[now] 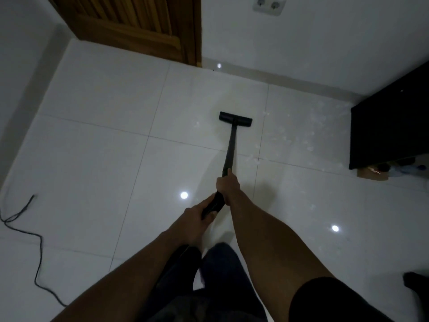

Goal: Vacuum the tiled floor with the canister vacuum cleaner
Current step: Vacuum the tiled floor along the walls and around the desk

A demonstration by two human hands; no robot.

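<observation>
- Slim black vacuum wand [229, 149] held in both hands: right hand [228, 185] curled round the tube further forward, left hand [197, 214] wrapped round the thicker black grip [214, 204] just behind it.
- Flat black floor nozzle [235, 119] down on the glossy white tiled floor [92, 159], out towards the far edge and close to a grout line; canister body not clearly in view.
- Likely to scatter rather than lift the pale white crumbs [306, 145] strewn to the right of the nozzle, if swept sideways too fast or with the head tilted off the tile.
- Risk of knocking the nozzle against the low black cabinet [390, 126] at the floor's right edge while chasing crumbs along its foot; awkward to reach beneath, with a brown cardboard box [371, 176] and small blurred items tucked there.
- Possible snag or trip on the thin black cable [40, 238] snaking along the left edge, if stepping back that way.
- Elsewhere: slatted brown wooden door [130, 24] at the far-left corner, white double wall socket [268, 6] above the far edge.
</observation>
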